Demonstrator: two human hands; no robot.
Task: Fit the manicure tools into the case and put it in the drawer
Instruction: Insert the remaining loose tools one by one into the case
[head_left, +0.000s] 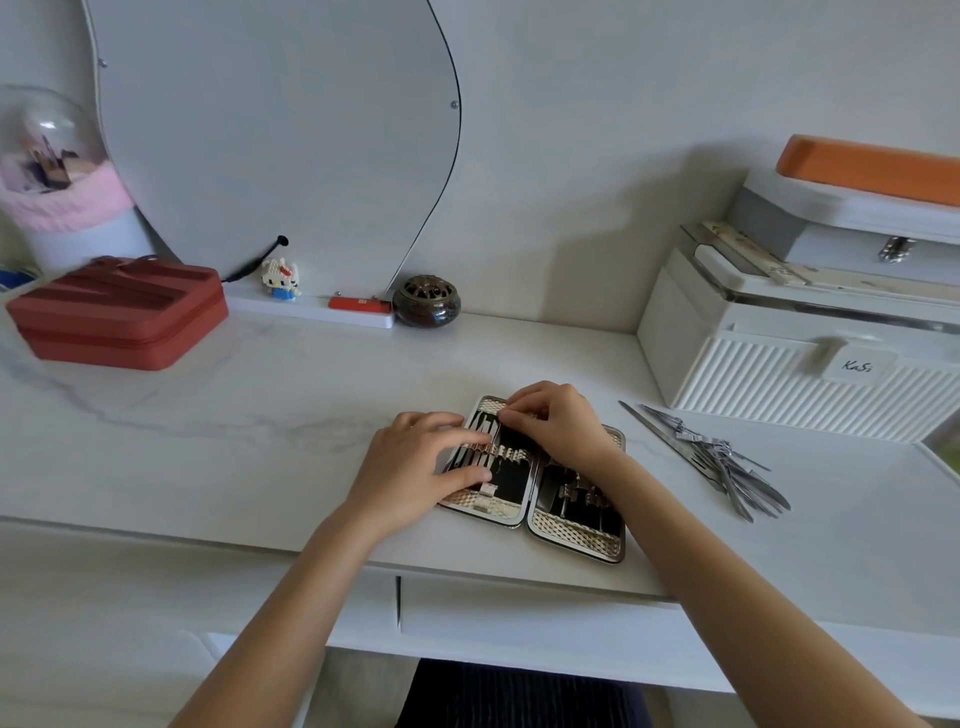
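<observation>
An open manicure case (576, 535) with a gold woven rim and black lining lies flat near the front edge of the white desk (208, 441). Some thin metal tools stand in the straps of its left half. My left hand (415, 467) rests on the case's left side, fingers pressing the strap and tools. My right hand (561, 421) hovers over the case's top middle, its fingertips pinched on a thin tool at the strap. A pile of loose metal manicure tools (722, 457) lies on the desk to the right of the case. The closed drawer front (519, 613) sits under the desk edge.
A white ribbed storage box (779, 384) stands at the right with an orange-topped box (857, 208) above it. A red zip case (119, 317) lies at the back left. A mirror (270, 145), a small figurine (281, 280) and a dark round pot (426, 301) line the back.
</observation>
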